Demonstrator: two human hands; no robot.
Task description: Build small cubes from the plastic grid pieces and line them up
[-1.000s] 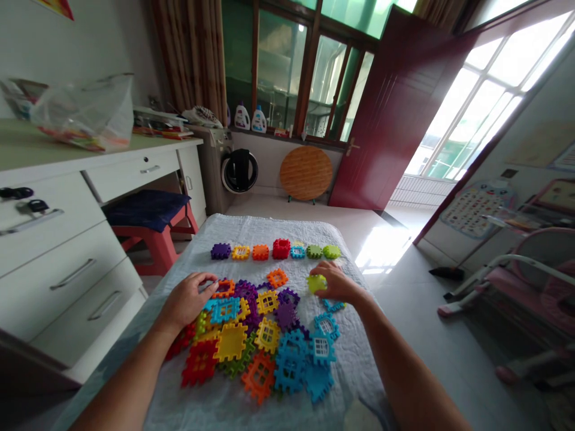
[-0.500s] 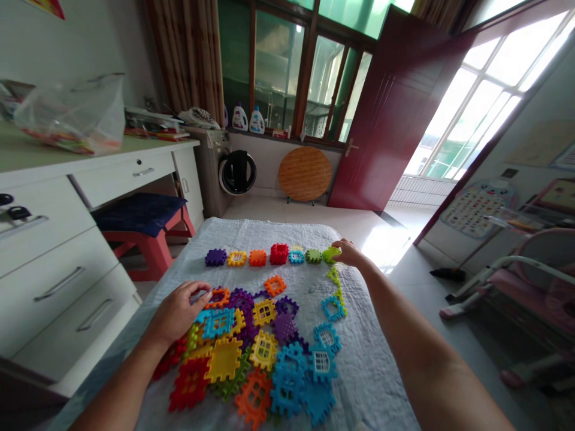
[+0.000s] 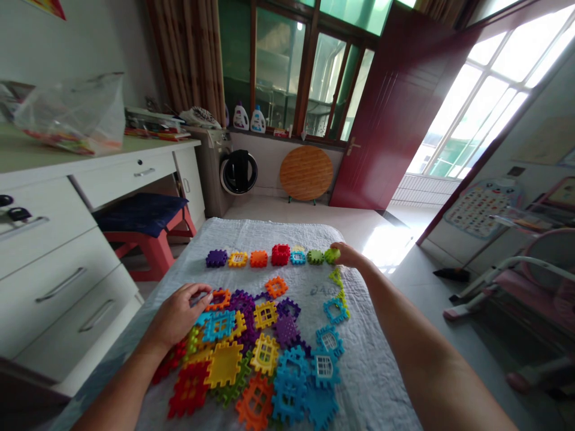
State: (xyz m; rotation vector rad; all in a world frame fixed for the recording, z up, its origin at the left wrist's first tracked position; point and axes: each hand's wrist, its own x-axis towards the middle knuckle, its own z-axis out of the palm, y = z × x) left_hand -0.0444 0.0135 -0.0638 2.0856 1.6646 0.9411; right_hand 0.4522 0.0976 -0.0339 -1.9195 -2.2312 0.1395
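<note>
A heap of coloured interlocking plastic tiles (image 3: 265,353) lies on a white quilted cloth (image 3: 359,371). Beyond it runs a row of small stacked tiles (image 3: 269,257), from purple at the left to green at the right. My right hand (image 3: 348,254) reaches to the row's right end, its fingers closed on a light green tile (image 3: 332,255). My left hand (image 3: 179,314) rests on the heap's left edge, fingers curled loosely by an orange tile (image 3: 220,297), holding nothing that I can see.
A white desk with drawers (image 3: 67,239) stands at the left, with a red stool (image 3: 148,230) under it. A round wooden tabletop (image 3: 305,173) leans against the far wall. A dark red door (image 3: 399,114) stands open. A pink chair (image 3: 539,281) is at the right.
My right hand has carried the light green tile from beside the heap to the right end of the far row. My left hand has stayed on the heap.
</note>
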